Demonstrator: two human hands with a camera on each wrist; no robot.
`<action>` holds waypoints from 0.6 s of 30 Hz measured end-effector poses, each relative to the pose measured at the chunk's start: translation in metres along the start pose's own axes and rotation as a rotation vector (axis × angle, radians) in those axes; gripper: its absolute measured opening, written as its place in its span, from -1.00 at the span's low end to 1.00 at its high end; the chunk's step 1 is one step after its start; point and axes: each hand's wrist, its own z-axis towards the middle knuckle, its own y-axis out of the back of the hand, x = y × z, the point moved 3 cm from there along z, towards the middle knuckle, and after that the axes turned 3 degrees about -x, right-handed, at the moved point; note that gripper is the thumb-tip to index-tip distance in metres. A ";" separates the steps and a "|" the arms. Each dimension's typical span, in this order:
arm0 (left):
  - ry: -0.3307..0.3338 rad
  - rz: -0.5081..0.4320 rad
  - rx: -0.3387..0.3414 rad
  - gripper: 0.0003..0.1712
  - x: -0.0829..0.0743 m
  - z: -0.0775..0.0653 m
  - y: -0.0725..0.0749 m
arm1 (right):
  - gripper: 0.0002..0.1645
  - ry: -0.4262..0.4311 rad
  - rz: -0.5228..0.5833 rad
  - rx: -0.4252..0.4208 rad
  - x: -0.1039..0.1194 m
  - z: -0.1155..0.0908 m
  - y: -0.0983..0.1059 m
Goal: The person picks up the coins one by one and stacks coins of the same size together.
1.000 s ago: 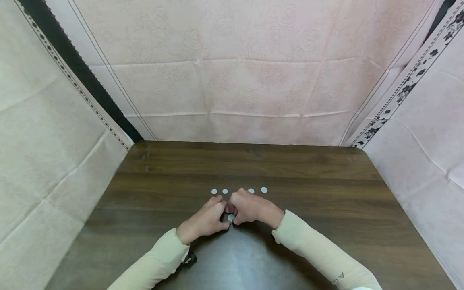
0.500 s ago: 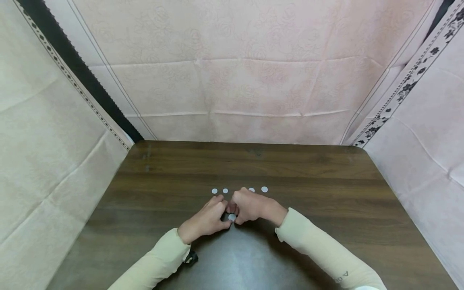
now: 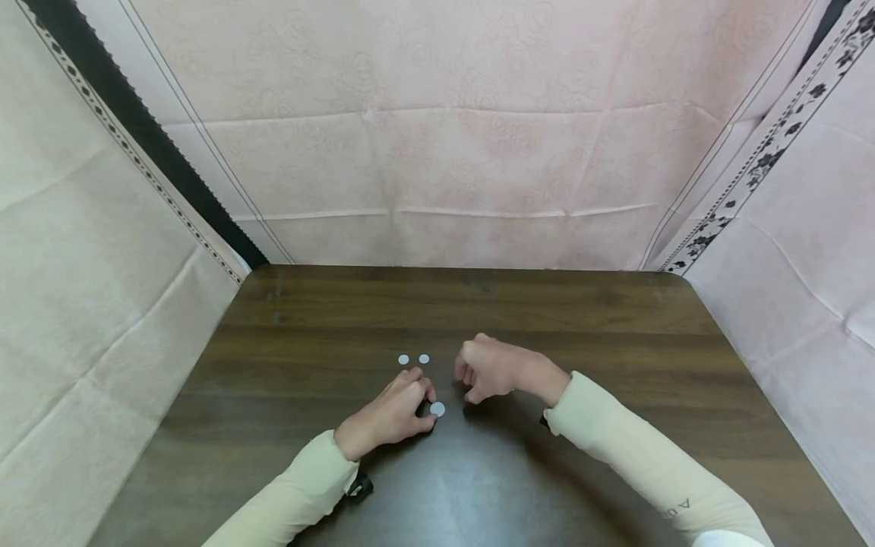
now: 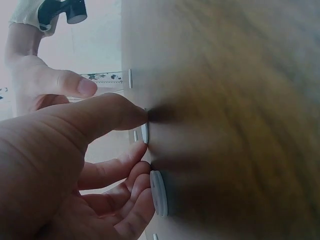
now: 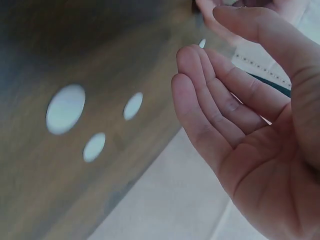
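Observation:
In the head view my left hand (image 3: 388,414) rests low on the table, its thumb and index finger at a small white disc (image 3: 437,409). The left wrist view shows thumb and index fingertips at opposite edges of this disc (image 4: 145,133). Beside its curled other fingers stands a short stack of discs (image 4: 159,193), which the hand hides from the head camera. My right hand (image 3: 497,370) hovers over the table to the right, apart from the disc. Its palm faces the right wrist camera with the fingers gently bent and nothing in them.
Two white discs, one farther left (image 3: 404,359) and one beside it (image 3: 424,358), lie beyond my left hand on the brown wooden table (image 3: 307,334). More discs, including a larger one (image 5: 66,109), show in the right wrist view. Pale cloth (image 3: 444,167) hangs behind the table.
My right hand has left the disc between my hands and moved right and slightly back, now hiding the two discs on the right from the head view. The left hand stays in place.

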 end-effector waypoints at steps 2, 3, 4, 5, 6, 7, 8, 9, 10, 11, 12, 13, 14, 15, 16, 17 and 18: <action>0.001 0.002 -0.002 -0.80 0.000 0.000 0.000 | -0.64 -0.013 -0.011 -0.008 -0.003 -0.004 0.006; 0.000 0.003 -0.003 -0.80 0.000 0.000 0.000 | -0.64 -0.015 -0.020 -0.012 -0.005 -0.006 0.008; 0.001 0.002 -0.002 -0.80 0.000 0.000 0.000 | -0.64 -0.017 -0.030 -0.018 -0.007 -0.007 0.011; 0.000 0.002 -0.003 -0.81 0.001 0.000 -0.001 | -0.64 -0.021 -0.036 -0.022 -0.010 -0.009 0.013; -0.002 0.003 -0.004 -0.81 0.001 0.000 -0.001 | -0.64 -0.022 -0.041 -0.028 -0.012 -0.010 0.014; -0.003 0.003 -0.005 -0.81 0.001 0.000 -0.001 | -0.64 -0.021 -0.048 -0.035 -0.015 -0.012 0.016; -0.003 0.002 -0.005 -0.81 0.001 0.000 -0.001 | -0.65 -0.019 -0.058 -0.041 -0.017 -0.013 0.017; -0.004 0.001 -0.005 -0.81 0.001 0.000 -0.001 | -0.68 -0.016 -0.066 -0.045 -0.019 -0.015 0.018; -0.003 0.000 -0.004 -0.81 0.001 0.000 -0.001 | -0.71 -0.020 -0.077 -0.044 -0.022 -0.016 0.019; -0.004 0.001 -0.005 -0.81 0.001 -0.001 0.000 | -0.73 -0.023 -0.082 -0.045 -0.025 -0.017 0.019; -0.004 0.001 -0.005 -0.81 0.001 -0.001 0.000 | -0.73 -0.022 -0.093 -0.045 -0.028 -0.019 0.020; -0.002 0.001 -0.004 -0.81 0.001 -0.001 0.000 | -0.74 -0.023 -0.104 -0.045 -0.030 -0.020 0.020; -0.001 0.002 -0.002 -0.81 0.001 -0.001 0.000 | -0.74 -0.025 -0.114 -0.045 -0.033 -0.021 0.020; 0.001 0.003 -0.001 -0.81 0.001 -0.001 0.000 | -0.75 -0.028 -0.123 -0.046 -0.035 -0.022 0.020; 0.003 0.003 0.002 -0.81 0.001 -0.001 0.000 | -0.80 -0.034 -0.127 -0.043 -0.038 -0.023 0.020; 0.006 0.003 0.004 -0.81 0.001 -0.001 0.000 | -0.82 -0.035 -0.126 -0.042 -0.040 -0.024 0.019; 0.009 0.003 0.006 -0.81 0.001 -0.001 0.000 | -0.77 -0.028 -0.126 -0.041 -0.042 -0.025 0.019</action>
